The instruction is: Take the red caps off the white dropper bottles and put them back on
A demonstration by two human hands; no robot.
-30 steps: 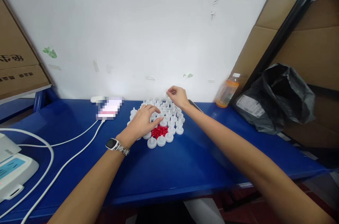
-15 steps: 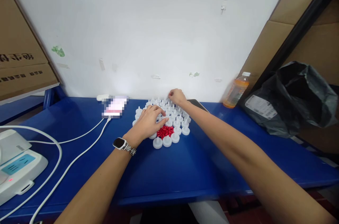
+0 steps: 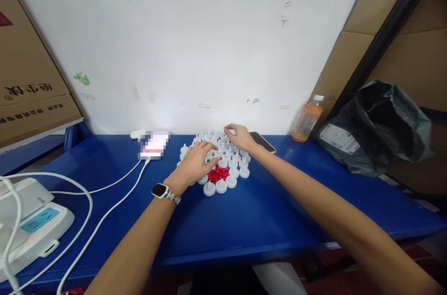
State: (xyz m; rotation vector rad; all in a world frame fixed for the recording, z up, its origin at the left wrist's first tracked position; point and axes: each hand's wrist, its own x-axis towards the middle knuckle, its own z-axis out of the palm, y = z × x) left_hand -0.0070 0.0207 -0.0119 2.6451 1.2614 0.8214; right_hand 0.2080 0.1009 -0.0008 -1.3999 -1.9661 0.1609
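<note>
A cluster of white round caps with pointed tips point(image 3: 221, 186) is packed together on the blue table, many of them under or behind my hands. Small shiny red pieces point(image 3: 218, 174) lie in a heap among the caps at the near side. My left hand point(image 3: 198, 161), with a watch point(image 3: 159, 190) at its wrist, rests over the left part of the cluster, thumb and fingers apart. At the far edge of the caps, my right hand point(image 3: 240, 137) has its thumb and fingertips slightly parted, and I see nothing held between them.
Behind the right hand lies a dark phone point(image 3: 262, 142). A second, lit phone point(image 3: 153, 146) is on a white cable at the left, near a power strip point(image 3: 45, 225). To the right stand an orange drink bottle point(image 3: 308, 119) and a black plastic bag point(image 3: 377, 127). A white wall point(image 3: 195, 43) closes the back.
My right hand's fingers have gone from pinched together to parted, still at the far edge of the caps. The left hand stays over the cluster. The whole view has shifted a little.
</note>
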